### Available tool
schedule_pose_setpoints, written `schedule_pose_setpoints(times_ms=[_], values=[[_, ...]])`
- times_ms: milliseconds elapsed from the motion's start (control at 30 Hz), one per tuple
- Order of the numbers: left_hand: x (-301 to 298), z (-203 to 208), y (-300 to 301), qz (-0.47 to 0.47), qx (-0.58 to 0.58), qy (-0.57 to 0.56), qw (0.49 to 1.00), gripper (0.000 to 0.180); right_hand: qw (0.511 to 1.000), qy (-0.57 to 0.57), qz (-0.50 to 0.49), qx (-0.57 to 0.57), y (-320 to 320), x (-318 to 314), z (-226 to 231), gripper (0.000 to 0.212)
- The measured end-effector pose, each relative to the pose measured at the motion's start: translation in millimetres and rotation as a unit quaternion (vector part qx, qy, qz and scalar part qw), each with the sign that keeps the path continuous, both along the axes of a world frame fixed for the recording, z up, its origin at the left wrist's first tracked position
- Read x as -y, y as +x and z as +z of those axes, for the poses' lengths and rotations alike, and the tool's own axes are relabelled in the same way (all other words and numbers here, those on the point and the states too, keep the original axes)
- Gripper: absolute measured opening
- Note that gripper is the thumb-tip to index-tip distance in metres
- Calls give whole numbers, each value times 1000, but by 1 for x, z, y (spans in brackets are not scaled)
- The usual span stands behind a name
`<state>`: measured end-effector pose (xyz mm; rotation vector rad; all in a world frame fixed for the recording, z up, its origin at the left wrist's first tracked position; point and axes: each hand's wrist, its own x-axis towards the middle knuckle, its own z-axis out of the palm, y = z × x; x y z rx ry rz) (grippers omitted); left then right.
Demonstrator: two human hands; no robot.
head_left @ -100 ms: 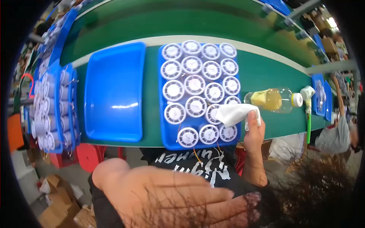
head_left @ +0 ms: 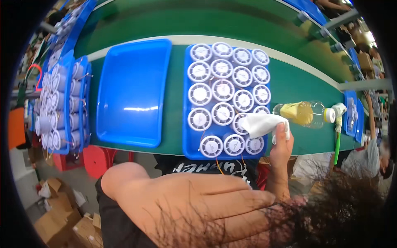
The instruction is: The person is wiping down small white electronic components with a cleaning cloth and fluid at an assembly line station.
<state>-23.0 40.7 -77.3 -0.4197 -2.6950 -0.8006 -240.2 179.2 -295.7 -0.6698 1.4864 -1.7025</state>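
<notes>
My left hand [head_left: 190, 202] is raised close to the camera at the lower edge, its fingers stretched out and holding nothing; dark hair hides part of the fingertips. My right hand [head_left: 282, 146] pinches a white cloth [head_left: 264, 125] at the right side of a blue tray [head_left: 191, 144]. The cloth hangs out to the left and partly covers some of the round white parts [head_left: 223, 90] that stand in rows in this tray. These parts have spoked, ringed tops, and thin wires trail from some. Left of it lies a second blue tray [head_left: 130, 95], its smooth base showing.
A clear bottle of yellowish liquid [head_left: 306, 114] lies on the green table beside a green-handled tool [head_left: 337, 140]. Stacked blue trays of white parts [head_left: 58, 103] stand at far left. Below are a red stool [head_left: 99, 163] and cardboard boxes [head_left: 58, 219]. Another person [head_left: 362, 159] is at far right.
The view has shifted, so the trays and bottle appear farther right. My left hand lies slightly higher and farther right in the picture. My right hand still grips the cloth.
</notes>
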Motion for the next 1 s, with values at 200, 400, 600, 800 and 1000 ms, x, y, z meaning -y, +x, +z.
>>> schedule_pose_setpoints(times_ms=[200,400,600,800,1000], values=[[22,-15,0,3,-7,99,995,38,995,57,-71,-44,6,-22,17,36],[12,-24,2,38,43,197,979,36,997,20,-64,-40,-11,-30,20,37],[12,-23,9,56,83,246,964,34,998,9,-58,-37,-8,-25,16,36],[11,-25,-1,67,110,286,949,33,998,7,-60,-30,0,-28,15,36],[12,-21,-2,81,137,331,930,31,998,21,-58,15,4,-30,22,39]])
